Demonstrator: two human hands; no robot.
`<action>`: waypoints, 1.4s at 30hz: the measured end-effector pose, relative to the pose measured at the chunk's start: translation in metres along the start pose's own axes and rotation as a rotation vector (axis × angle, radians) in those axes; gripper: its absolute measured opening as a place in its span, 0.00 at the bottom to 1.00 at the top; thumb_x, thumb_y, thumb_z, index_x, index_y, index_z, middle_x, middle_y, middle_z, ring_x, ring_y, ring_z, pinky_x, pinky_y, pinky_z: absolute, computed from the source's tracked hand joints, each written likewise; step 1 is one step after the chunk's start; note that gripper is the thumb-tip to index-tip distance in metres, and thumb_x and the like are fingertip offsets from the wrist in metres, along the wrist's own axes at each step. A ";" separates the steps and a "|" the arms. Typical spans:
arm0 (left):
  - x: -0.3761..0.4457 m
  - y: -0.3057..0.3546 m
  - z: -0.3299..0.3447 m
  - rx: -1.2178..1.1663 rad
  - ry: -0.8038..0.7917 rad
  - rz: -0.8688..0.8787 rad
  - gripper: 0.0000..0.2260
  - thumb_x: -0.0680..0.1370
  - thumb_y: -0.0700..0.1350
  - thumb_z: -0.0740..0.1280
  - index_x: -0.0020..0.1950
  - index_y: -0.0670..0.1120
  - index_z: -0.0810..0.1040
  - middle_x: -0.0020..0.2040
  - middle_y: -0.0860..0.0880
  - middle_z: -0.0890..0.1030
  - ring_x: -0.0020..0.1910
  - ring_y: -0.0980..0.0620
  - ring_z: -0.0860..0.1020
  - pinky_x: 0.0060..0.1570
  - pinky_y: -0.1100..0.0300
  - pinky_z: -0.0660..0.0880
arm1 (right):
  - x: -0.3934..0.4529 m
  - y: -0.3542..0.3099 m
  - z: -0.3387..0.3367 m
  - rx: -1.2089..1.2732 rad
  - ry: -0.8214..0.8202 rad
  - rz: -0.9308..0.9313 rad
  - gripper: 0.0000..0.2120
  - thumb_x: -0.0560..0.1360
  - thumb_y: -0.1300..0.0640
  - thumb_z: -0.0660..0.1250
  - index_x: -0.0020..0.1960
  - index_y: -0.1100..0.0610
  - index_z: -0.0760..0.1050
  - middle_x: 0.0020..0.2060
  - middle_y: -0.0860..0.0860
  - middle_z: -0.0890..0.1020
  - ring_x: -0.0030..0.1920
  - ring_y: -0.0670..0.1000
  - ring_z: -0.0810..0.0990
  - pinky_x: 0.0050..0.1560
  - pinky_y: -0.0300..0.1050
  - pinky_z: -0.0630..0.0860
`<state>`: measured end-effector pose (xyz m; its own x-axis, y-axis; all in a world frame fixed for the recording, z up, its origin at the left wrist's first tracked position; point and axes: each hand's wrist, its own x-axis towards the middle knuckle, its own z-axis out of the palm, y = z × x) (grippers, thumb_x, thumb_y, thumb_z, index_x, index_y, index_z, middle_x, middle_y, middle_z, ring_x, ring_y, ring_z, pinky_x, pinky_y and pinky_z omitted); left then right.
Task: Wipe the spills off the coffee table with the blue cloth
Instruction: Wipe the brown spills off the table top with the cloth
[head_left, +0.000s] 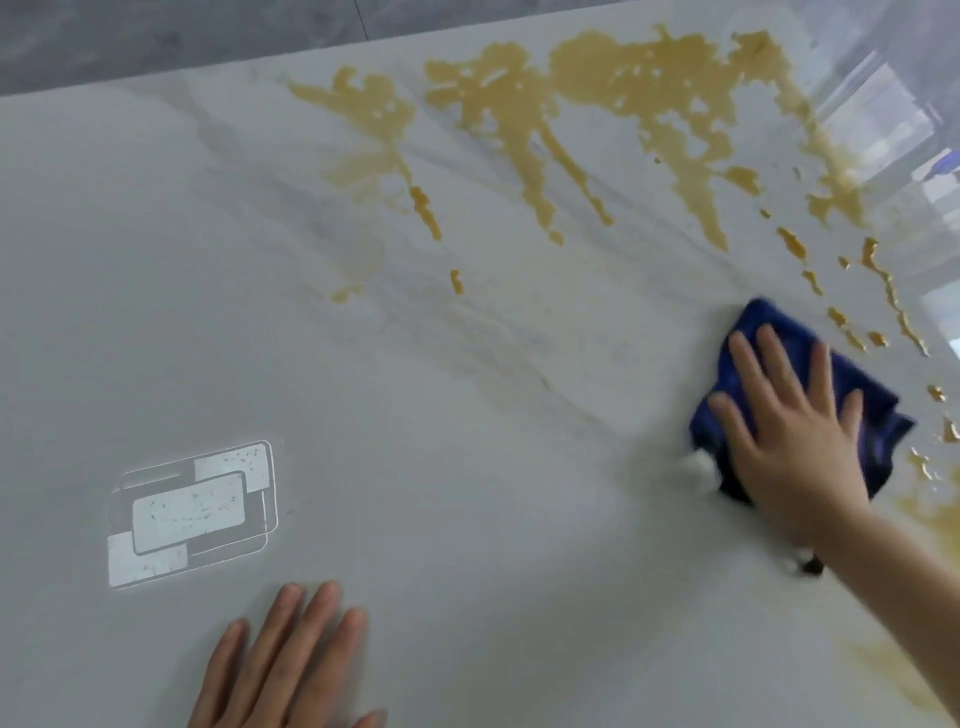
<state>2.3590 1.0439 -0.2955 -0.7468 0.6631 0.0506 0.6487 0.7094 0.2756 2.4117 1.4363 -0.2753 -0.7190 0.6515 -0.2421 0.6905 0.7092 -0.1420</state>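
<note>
**Flat hand on the cloth, spill up top**

On the left I see lots of bare table, white stone with thin grey lines, smooth and shiny. The far edge runs slanting across the top, with grey floor behind it. A pale boxy mark shows on the near left part.

My left hand lies flat on the table at the bottom edge, fingers straight and close together, holding nothing.

In the middle, the top of the table has a big yellow-brown spill. It is blotchy, with thin streaks running down toward me. Small drops trail down the right side.

My right hand reaches in from the bottom right. Its fingers are spread wide and pressed flat on the cloth. The cloth is dark blue, soft and bunched up. It sits on the table's right side, just beside the drops. The picture is a bit blurry here.
</note>
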 end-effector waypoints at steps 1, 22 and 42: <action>0.001 0.002 -0.001 -0.011 0.007 -0.008 0.24 0.75 0.61 0.48 0.60 0.49 0.72 0.75 0.58 0.59 0.75 0.59 0.55 0.71 0.52 0.56 | -0.020 -0.004 0.006 -0.015 -0.014 -0.041 0.32 0.73 0.33 0.42 0.74 0.42 0.43 0.75 0.42 0.44 0.75 0.54 0.37 0.70 0.66 0.40; 0.001 -0.001 -0.011 0.064 -0.043 0.055 0.24 0.76 0.61 0.48 0.62 0.48 0.70 0.77 0.59 0.50 0.76 0.58 0.51 0.72 0.55 0.51 | -0.073 -0.016 0.017 -0.045 -0.077 -0.142 0.30 0.72 0.35 0.39 0.71 0.42 0.39 0.73 0.42 0.44 0.74 0.55 0.35 0.70 0.65 0.41; 0.152 -0.074 -0.051 -0.009 0.047 -0.234 0.33 0.76 0.62 0.47 0.70 0.41 0.68 0.73 0.42 0.64 0.73 0.41 0.61 0.70 0.43 0.57 | -0.043 -0.072 0.006 -0.125 -0.114 -0.322 0.32 0.76 0.36 0.36 0.73 0.51 0.53 0.72 0.47 0.57 0.74 0.61 0.46 0.67 0.68 0.51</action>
<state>2.1898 1.0801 -0.2597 -0.8826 0.4692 0.0286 0.4562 0.8402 0.2933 2.3933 1.3561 -0.2601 -0.8796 0.3603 -0.3108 0.4102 0.9051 -0.1117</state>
